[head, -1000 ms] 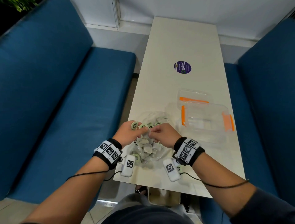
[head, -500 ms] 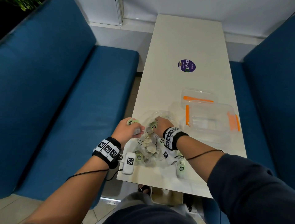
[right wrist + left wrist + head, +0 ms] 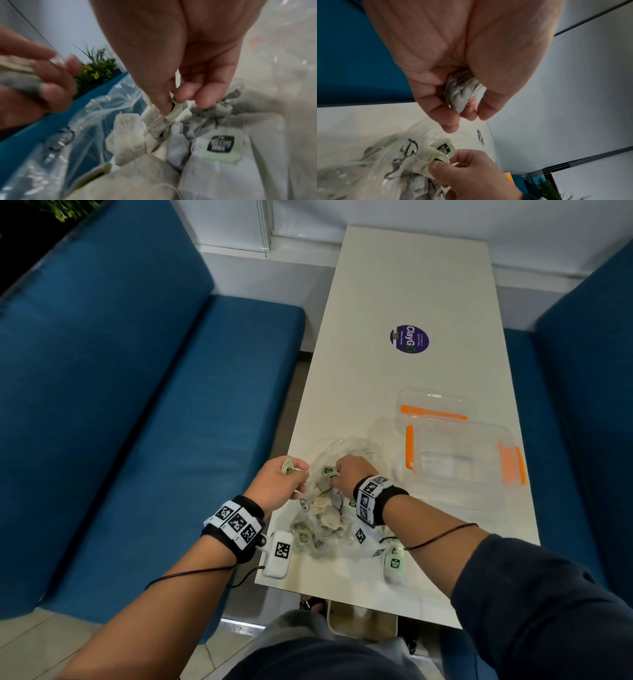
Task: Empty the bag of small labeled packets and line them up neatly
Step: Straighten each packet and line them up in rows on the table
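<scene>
Head view: white table [image 3: 404, 285] between blue benches [image 3: 144, 392]; purple sticker [image 3: 409, 339] reads "ClayGo". Clear bag [image 3: 329, 518] of packets lies at the near edge, beside a clear container [image 3: 459, 463] with orange clips.

Left wrist view: left hand [image 3: 453, 75] closed around a grey packet [image 3: 462, 93].

Right wrist view: right hand [image 3: 185, 67] inside the bag, pinching a packet tag [image 3: 173, 113]; label print unreadable.

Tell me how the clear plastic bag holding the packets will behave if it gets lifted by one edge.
The clear plastic bag looks thin and crumpled, so it would likely sag and fold, not hold shape. It probably weighs almost nothing itself; the packets heaped inside would likely slide toward the low end. Its glossy film may slip in the right hand, which now pinches a packet tag.
</scene>
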